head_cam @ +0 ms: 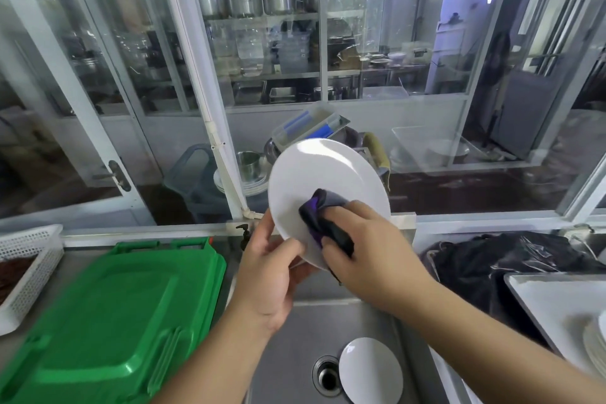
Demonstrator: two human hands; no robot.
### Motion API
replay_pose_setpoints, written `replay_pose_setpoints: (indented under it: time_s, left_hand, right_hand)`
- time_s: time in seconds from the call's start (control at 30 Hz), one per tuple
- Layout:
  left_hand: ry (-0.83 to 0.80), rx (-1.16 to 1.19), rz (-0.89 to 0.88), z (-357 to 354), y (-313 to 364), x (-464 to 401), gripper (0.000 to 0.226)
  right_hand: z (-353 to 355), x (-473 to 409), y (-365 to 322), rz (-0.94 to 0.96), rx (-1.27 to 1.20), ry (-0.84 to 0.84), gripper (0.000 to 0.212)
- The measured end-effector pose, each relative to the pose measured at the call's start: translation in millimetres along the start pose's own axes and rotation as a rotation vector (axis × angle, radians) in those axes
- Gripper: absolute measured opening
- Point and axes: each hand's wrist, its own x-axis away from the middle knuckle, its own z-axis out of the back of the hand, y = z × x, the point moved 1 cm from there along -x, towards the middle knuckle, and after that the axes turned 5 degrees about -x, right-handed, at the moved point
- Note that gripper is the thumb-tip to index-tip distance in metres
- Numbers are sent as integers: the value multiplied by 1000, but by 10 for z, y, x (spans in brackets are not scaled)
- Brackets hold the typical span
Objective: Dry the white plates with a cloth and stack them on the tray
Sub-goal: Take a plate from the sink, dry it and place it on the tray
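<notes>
I hold a white plate (314,174) upright above the steel sink (288,338). My left hand (272,272) grips its lower left rim, thumb on the front face. My right hand (367,249) holds a dark purple and grey cloth (323,216) and presses it against the plate's lower face. A smaller white plate (370,369) lies in the sink beside the drain (328,377). A white tray (544,302) at the right carries a stack of white plates (595,348), cut off by the frame edge.
Green plastic trays (111,315) sit stacked left of the sink, and a white perforated basket (26,259) stands at the far left. Black plastic sheeting (498,266) lies behind the white tray. A glass partition (360,75) rises behind the counter.
</notes>
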Motion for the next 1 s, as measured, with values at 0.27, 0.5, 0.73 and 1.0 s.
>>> replay_pose_setpoints:
  time_s: [0.27, 0.5, 0.73, 1.0]
  left_hand:
    - [-70, -5, 71, -152, -199, 147, 64]
    - [-53, 28, 16, -141, -126, 153, 57]
    - [-28, -88, -44, -143, -81, 96, 63]
    - [14, -270, -88, -106, -144, 10, 71]
  right_hand:
    - [143, -541, 30, 180, 25, 105, 31]
    - [348, -777, 314, -46, 138, 195, 39]
    - [281, -533, 426, -467, -53, 274, 18]
    - [10, -197, 264, -782, -387, 150, 27]
